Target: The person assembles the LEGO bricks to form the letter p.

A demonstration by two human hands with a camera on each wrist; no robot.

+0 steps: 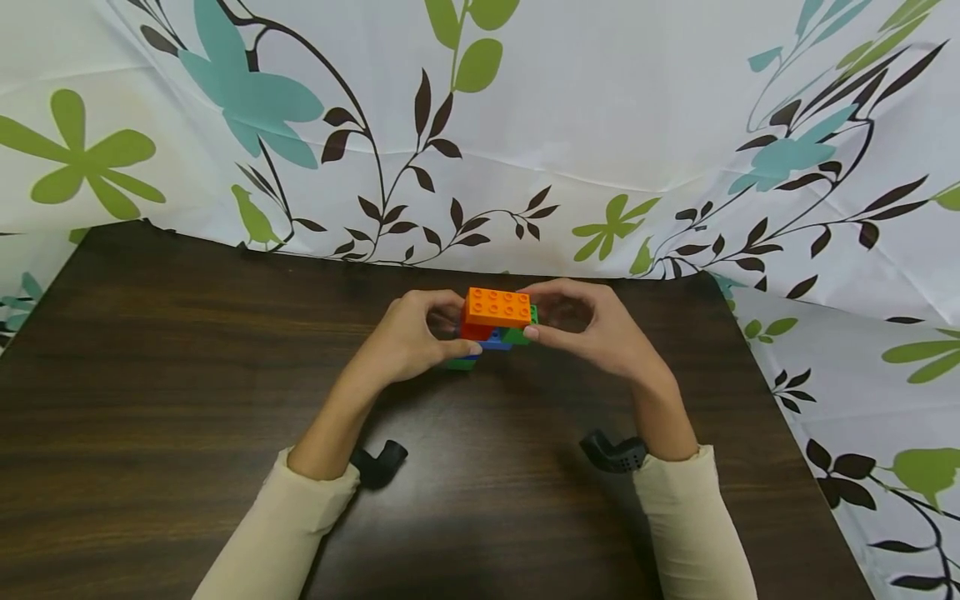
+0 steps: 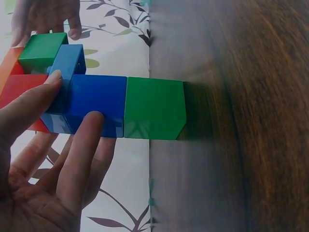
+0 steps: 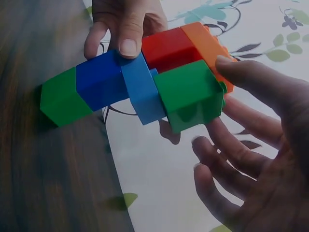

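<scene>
Toy building bricks are joined in a stack above the tabletop's far part. An orange brick (image 1: 498,308) with studs forms the top. Beneath it sit a red brick (image 3: 169,48) and, beside that, a green brick (image 3: 190,94). Lower come a light blue brick (image 3: 142,89), a dark blue brick (image 2: 99,96) and a bottom green brick (image 2: 154,108). My left hand (image 1: 408,337) grips the stack from the left, its thumb on the light blue brick. From the right, my right hand (image 1: 600,329) pinches the orange brick's end between thumb and index finger, other fingers spread.
The dark wooden table (image 1: 187,400) spreads below. A white cloth (image 1: 615,100) with leaf and bird prints hangs along its back and right edges. Black wrist-worn devices sit by the left cuff (image 1: 315,496) and right cuff (image 1: 675,475).
</scene>
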